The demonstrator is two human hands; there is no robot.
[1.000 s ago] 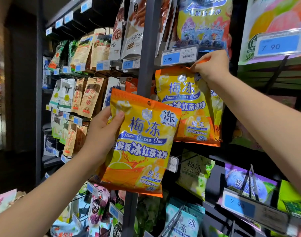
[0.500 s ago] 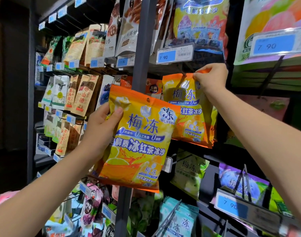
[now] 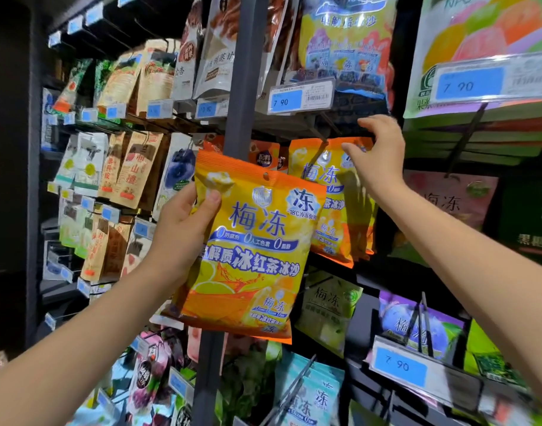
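Left hand first: its fingers grip the glossy orange-and-yellow plastic snack packet by its left edge, thumb on the front. It is held upright before the grey upright post. Right hand is up at the top of the matching orange hanging packets, fingers half spread. In the blur I can't tell if they pinch anything. Behind is a dark shop display rack. The held packet shows blue lettering, lemon slices and a punched hole, and it overlaps the hanging ones. A white-and-blue price tag sits above and a pale green packet below.
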